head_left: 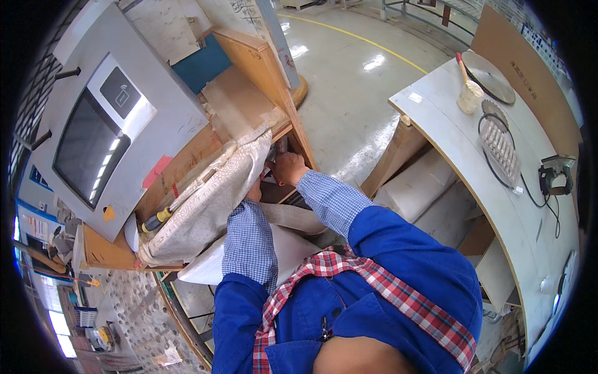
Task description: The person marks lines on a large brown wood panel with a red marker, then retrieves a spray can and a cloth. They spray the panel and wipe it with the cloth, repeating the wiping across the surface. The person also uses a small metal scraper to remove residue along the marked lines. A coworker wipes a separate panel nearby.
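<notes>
Both my arms, in blue with checked sleeve covers, reach into the end of a wooden bench [303, 140]. My right hand [290, 169] is there with its fingers bent closed; what they grip, if anything, I cannot make out. Close beside it is my left hand [255, 191], mostly hidden behind a pale patterned cloth [215, 209] that hangs over the bench's near side. A narrow greyish part [282, 145] stands just above my right hand. White sheeting [288, 251] lies below my forearms.
A grey panel with a dark window [93, 146] leans at the left. Near it lies a yellow-and-black screwdriver [156, 220]. The right-hand table [430, 103] holds a round saw blade [489, 76], a brush [468, 93] and a coiled cable. Rolled white material [417, 187] sits beneath.
</notes>
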`<action>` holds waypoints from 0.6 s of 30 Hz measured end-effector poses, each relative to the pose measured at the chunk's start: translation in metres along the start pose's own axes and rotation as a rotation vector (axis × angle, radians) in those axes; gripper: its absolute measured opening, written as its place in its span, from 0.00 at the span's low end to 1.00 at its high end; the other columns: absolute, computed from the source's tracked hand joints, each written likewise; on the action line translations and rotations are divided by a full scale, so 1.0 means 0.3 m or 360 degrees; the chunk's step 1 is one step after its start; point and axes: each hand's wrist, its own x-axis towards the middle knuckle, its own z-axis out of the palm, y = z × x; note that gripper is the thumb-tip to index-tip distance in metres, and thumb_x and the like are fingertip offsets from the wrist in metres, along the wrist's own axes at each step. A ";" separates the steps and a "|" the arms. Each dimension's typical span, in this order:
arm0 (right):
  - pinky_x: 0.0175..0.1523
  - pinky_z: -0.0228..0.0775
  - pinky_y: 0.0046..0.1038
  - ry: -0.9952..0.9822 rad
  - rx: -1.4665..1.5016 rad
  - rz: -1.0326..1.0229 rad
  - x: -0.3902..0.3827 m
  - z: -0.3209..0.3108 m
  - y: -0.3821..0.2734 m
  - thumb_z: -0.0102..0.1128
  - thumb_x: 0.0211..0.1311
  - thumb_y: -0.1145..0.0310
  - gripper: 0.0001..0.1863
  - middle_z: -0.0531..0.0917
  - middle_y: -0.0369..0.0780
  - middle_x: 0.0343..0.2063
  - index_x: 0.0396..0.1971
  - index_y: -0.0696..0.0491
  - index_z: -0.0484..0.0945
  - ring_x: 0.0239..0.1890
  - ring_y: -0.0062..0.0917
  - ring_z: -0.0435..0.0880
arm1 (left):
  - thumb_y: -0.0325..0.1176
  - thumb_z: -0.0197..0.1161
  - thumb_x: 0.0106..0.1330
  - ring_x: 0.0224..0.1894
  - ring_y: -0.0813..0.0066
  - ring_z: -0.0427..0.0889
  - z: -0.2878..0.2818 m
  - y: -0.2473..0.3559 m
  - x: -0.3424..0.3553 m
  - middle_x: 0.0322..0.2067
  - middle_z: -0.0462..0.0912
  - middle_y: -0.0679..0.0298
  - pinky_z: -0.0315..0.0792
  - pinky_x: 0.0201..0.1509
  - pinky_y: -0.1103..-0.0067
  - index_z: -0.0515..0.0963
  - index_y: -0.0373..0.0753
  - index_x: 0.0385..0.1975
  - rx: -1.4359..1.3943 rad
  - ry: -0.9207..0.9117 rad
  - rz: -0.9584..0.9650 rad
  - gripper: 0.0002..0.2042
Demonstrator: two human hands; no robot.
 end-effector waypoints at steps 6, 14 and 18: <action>0.41 0.71 0.39 -0.0230 0.0136 -0.0098 -0.114 0.001 0.020 0.48 0.59 0.53 0.40 0.81 0.51 0.32 0.63 0.59 0.43 0.37 0.43 0.80 | 0.39 0.62 0.59 0.21 0.78 0.68 0.025 0.065 -0.072 0.21 0.74 0.68 0.65 0.26 0.81 0.74 0.34 0.30 0.0060 0.0174 -0.0547 0.13; 0.43 0.70 0.39 0.0744 0.0751 -0.0028 -0.253 -0.001 0.061 0.56 0.53 0.64 0.19 0.75 0.52 0.40 0.42 0.61 0.72 0.38 0.46 0.76 | 0.39 0.62 0.58 0.18 0.67 0.71 0.078 0.079 -0.274 0.16 0.75 0.57 0.66 0.26 0.73 0.72 0.32 0.19 0.0702 0.0224 0.0140 0.15; 0.45 0.67 0.34 0.0822 0.1044 0.0084 -0.269 0.060 0.086 0.55 0.57 0.56 0.24 0.76 0.51 0.39 0.46 0.61 0.71 0.41 0.38 0.76 | 0.34 0.61 0.58 0.22 0.57 0.74 0.045 0.064 -0.347 0.19 0.73 0.55 0.67 0.28 0.68 0.71 0.34 0.19 0.0883 -0.0108 0.0485 0.12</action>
